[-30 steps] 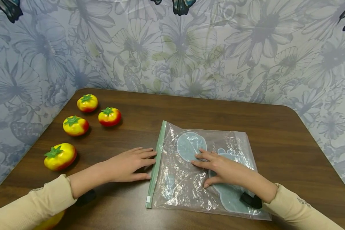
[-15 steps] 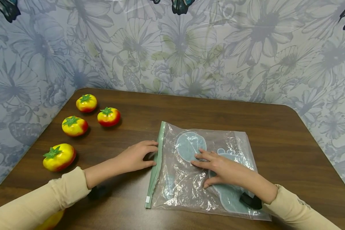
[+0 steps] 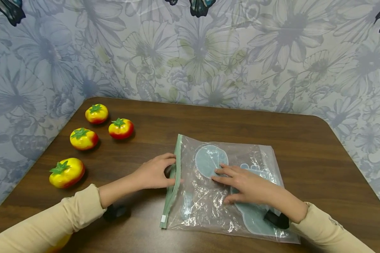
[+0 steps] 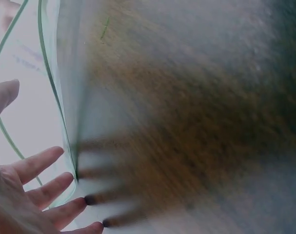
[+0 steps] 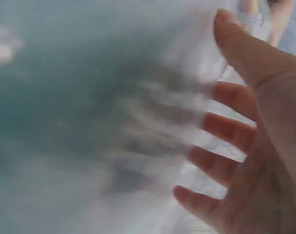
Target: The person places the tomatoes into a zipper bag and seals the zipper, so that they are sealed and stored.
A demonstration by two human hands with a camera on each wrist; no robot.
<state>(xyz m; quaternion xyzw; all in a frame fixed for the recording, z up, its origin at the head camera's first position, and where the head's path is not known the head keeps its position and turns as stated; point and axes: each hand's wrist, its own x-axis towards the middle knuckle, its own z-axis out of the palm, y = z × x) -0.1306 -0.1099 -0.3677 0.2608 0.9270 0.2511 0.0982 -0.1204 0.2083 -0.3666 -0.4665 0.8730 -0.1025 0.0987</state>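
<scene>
A clear plastic zip bag point(image 3: 206, 211) with pale blue printed shapes lies flat on the brown table. Its green zip edge point(image 3: 178, 147) faces left, with a white slider point(image 3: 163, 219) at the near end. My left hand point(image 3: 153, 172) is at that edge, thumb and fingers spread apart; the thumb tip shows through the plastic. In the left wrist view the green strips point(image 4: 50, 78) stand parted beside the straight fingers point(image 4: 50, 190). My right hand point(image 3: 245, 184) rests on top of the bag, fingers spread and extended.
Several yellow-and-red toy persimmons point(image 3: 67, 173) with green leaves stand along the table's left side; one near the front is mostly hidden under the left sleeve point(image 3: 60, 218). A patterned wall covering point(image 3: 209, 70) rises behind the table point(image 3: 240, 123).
My left hand has gone from lying flat beside the zip edge to raised at it, thumb now past the green strip. The strips have parted. The right hand stays put.
</scene>
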